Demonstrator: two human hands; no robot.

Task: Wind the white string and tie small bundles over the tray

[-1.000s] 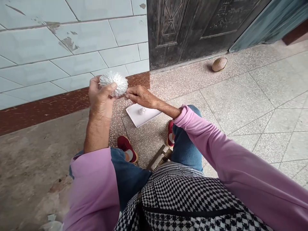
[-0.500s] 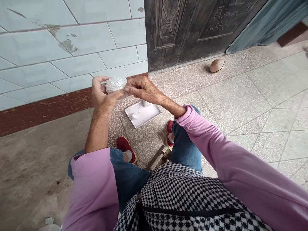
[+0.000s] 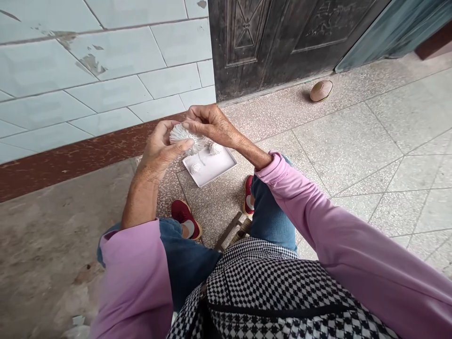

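Pompom [image 3: 182,135] is gripped by curled left fingers [image 3: 178,148] and pinching right fingers [image 3: 197,127] above a tray [image 3: 213,170] holding two tufts [image 3: 195,167].

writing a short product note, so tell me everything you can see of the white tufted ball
The white tufted ball looks like a rounded bundle of thin, slightly shiny strands, perhaps plastic, fanning outward. It is held off the floor, and its lower part overlaps the tray in view. The left hand holds it, thumb across its near face; the right hand has its fingertips at the upper edge. Whether they pinch strands is too small to tell.
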